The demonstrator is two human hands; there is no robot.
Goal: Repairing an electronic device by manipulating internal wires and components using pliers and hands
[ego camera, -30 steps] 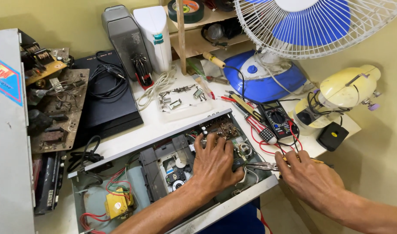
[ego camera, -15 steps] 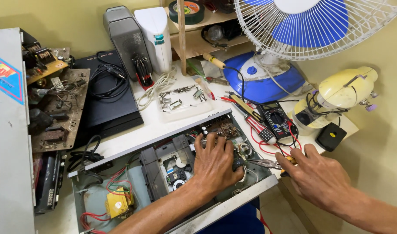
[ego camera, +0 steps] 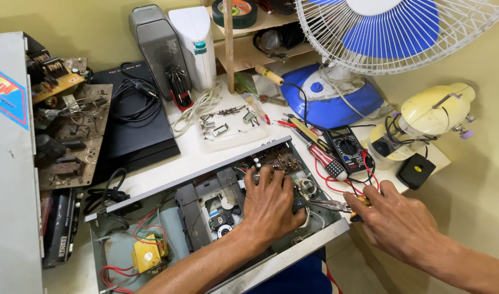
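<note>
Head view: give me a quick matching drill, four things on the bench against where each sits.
Things:
1. multimeter
2. yellow transformer
3. left hand
4. tape roll

Places:
A. on the wooden shelf
B. left end of the open chassis
C. pressed on the board inside the chassis
D. on the table in front of the fan's blue base

Pairs: 1-D, 2-B, 3-C, 4-A
</note>
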